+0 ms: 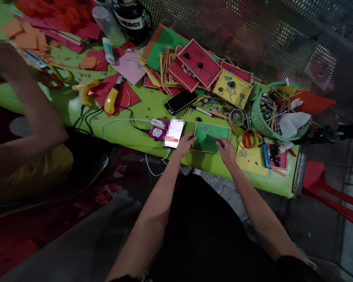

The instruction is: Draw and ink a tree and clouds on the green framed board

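A small green card with a stick frame [209,137] lies near the front edge of the green table [135,133]. My left hand [186,141] rests on the card's left edge, fingers bent down onto it. My right hand [226,149] sits at the card's lower right, closed on a thin dark pen-like tool [215,139] whose tip points onto the card. A white phone [174,133] lies just left of my left hand.
Framed red and yellow cards [200,66] are piled behind, beside a black phone [181,100]. A green basket of sticks [278,111] stands at right, orange scissors [251,138] near it. A yellow knife [111,98], glue gun [84,91] and cables lie left. Another person's arm [32,105] is at far left.
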`<state>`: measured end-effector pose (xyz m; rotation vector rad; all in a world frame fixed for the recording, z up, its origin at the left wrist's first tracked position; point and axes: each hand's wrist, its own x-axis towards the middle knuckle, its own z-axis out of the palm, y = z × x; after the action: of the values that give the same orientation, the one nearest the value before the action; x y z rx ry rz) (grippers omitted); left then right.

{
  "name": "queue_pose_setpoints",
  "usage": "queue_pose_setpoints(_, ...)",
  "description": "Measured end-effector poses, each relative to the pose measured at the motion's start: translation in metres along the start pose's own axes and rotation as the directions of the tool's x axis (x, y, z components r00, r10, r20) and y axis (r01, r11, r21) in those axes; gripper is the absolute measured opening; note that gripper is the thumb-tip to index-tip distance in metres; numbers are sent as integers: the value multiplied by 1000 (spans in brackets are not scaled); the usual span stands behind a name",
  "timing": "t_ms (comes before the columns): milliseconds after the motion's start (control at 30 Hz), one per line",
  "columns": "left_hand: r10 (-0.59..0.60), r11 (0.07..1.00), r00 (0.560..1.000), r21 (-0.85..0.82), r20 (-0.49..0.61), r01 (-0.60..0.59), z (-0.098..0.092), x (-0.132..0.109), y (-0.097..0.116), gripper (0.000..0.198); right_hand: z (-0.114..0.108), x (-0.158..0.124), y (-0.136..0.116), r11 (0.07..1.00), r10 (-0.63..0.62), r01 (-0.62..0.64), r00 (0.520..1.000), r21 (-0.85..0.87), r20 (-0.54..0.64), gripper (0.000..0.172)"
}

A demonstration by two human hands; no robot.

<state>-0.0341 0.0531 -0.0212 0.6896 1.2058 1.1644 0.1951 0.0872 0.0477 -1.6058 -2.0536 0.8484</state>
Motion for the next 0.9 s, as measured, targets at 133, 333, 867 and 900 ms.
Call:
queue_pose_setpoints(133, -1, 1000, 1000, 0, 0, 1, 0, 0, 0, 52, -1, 0, 0, 1000, -2, 2, 1000, 1, 0, 34)
queue_pose_setpoints(333, 4, 1000, 1000, 5, -14, -4, 0, 1, -1, 50, -1, 0, -1, 1000, -9, 9, 1000, 5, 7, 33)
queue_pose_setpoints(867, 20, 1000, 1000, -3, -4, -20, 0, 2, -3, 51, 0, -1, 0, 1000, -3, 3, 1000, 2, 12, 29)
queue_pose_setpoints(900, 21, 1000, 1000, -4, -4, -21, 0, 2, -3, 51, 0, -1, 0, 1000, -3, 3, 1000, 2, 12, 29)
